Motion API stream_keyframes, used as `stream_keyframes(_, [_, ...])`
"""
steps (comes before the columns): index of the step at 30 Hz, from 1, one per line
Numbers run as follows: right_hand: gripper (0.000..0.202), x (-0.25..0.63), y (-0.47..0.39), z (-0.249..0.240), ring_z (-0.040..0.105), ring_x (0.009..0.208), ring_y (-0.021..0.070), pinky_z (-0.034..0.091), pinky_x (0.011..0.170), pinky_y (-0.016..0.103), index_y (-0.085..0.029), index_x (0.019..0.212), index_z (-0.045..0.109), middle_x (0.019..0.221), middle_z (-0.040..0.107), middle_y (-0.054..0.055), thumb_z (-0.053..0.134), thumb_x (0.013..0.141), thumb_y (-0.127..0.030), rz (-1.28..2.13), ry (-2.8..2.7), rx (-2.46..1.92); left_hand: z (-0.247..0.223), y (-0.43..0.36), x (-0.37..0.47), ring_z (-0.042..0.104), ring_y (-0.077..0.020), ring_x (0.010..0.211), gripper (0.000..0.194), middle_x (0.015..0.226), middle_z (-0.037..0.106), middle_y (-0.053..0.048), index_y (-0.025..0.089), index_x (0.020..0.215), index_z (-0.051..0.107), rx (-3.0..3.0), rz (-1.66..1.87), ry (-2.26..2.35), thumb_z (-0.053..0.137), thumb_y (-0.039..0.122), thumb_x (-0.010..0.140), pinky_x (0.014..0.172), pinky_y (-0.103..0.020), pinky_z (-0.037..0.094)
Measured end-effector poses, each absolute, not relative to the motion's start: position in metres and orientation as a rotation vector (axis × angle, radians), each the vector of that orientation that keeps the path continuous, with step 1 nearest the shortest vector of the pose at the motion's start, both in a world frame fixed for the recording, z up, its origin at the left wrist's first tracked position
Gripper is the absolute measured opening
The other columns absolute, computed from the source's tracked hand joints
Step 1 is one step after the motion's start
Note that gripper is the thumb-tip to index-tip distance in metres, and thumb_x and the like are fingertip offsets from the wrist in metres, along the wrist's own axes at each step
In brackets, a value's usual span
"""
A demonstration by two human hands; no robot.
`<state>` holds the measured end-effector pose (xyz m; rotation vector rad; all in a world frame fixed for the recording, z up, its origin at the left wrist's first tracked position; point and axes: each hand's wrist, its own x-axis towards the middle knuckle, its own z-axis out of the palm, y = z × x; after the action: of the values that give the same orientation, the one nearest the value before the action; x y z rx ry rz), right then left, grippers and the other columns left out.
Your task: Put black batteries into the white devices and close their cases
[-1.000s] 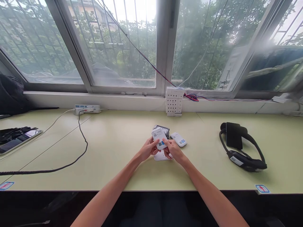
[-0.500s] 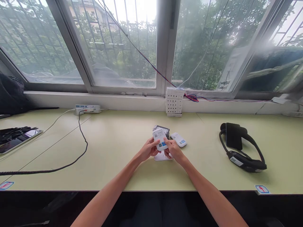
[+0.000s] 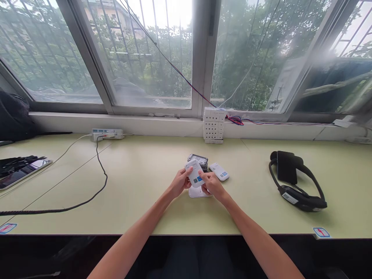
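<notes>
A thin white rounded device with a QR code and blue label (image 3: 194,174) is held up between my two hands, tilted. My left hand (image 3: 180,183) grips its left side, thumb on the face. On the right side and lower corner, my right hand (image 3: 214,184) pinches it, thumb by the blue label. Beneath my hands lies a white panel (image 3: 198,192), partly hidden. Just behind is a stack of grey-black opened device bodies (image 3: 200,159). Another white device with a blue label (image 3: 219,171) lies right of the stack.
A black headset (image 3: 299,197) rests at the right. Behind, a stack of white boxes (image 3: 214,126) stands against the sill beside coiled red-blue wires (image 3: 235,120). A power strip (image 3: 107,134) with a dark cable (image 3: 105,178) is at the left, near a tablet (image 3: 24,173).
The held white device has turned slightly and shifted a little left and down. My left thumb has moved up along its face. Everything else stays put.
</notes>
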<state>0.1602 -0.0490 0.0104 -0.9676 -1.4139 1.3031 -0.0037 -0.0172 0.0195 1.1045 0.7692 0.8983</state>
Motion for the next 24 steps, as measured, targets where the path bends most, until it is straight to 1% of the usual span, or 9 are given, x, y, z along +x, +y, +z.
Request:
stream_keyframes(6, [0.053, 0.1606, -0.047, 0.0091, 0.033, 0.026, 0.0071, 0.021, 0.028, 0.021, -0.021, 0.055, 0.039, 0.036, 0.034, -0.008, 0.053, 0.084, -0.063, 1.251, -1.378, -1.005, 0.019, -0.0167, -0.0036, 0.039, -0.0038, 0.038, 0.042, 0.056, 0.054, 0.003, 0.015, 0.081, 0.055, 1.082, 0.929, 0.741, 0.067, 0.055, 0.076, 0.039, -0.018, 0.021])
stream_keyframes(11, [0.049, 0.1611, -0.0455, 0.0084, 0.035, 0.03, 0.0067, 0.024, 0.03, 0.021, -0.021, 0.059, 0.04, 0.043, 0.041, -0.007, 0.057, 0.082, -0.062, 1.178, -1.354, -1.014, 0.0186, -0.0165, -0.0027, 0.04, -0.0043, 0.038, 0.042, 0.056, 0.054, 0.002, 0.015, 0.082, 0.055, 1.072, 0.942, 0.732, 0.068, 0.055, 0.075, 0.038, -0.019, 0.021])
stream_keyframes(17, [0.042, 0.1619, -0.0464, 0.0094, 0.037, 0.032, 0.0075, 0.026, 0.032, 0.021, -0.021, 0.066, 0.047, 0.044, 0.044, -0.007, 0.058, 0.084, -0.057, 1.117, -1.404, -1.025, 0.0172, -0.0147, -0.0037, 0.04, -0.0043, 0.039, 0.041, 0.059, 0.056, 0.001, 0.014, 0.083, 0.056, 1.033, 1.0, 0.715, 0.068, 0.052, 0.076, 0.037, -0.018, 0.023])
stream_keyframes(21, [0.04, 0.1608, -0.046, 0.0083, 0.039, 0.032, 0.0082, 0.027, 0.032, 0.022, -0.021, 0.07, 0.05, 0.047, 0.047, -0.006, 0.056, 0.085, -0.057, 1.09, -1.411, -1.026, 0.0172, -0.0134, -0.0048, 0.043, -0.0051, 0.039, 0.041, 0.06, 0.058, 0.0, 0.013, 0.085, 0.057, 1.04, 1.035, 0.724, 0.069, 0.051, 0.076, 0.035, -0.018, 0.024])
stream_keyframes(24, [0.04, 0.1597, -0.0461, 0.0091, 0.039, 0.032, 0.0087, 0.028, 0.033, 0.022, -0.021, 0.069, 0.051, 0.046, 0.047, -0.006, 0.055, 0.085, -0.058, 1.051, -1.412, -1.054, 0.0175, -0.0128, -0.005, 0.043, -0.0052, 0.037, 0.042, 0.06, 0.058, 0.0, 0.013, 0.082, 0.057, 1.065, 1.053, 0.759, 0.069, 0.052, 0.075, 0.033, -0.018, 0.025])
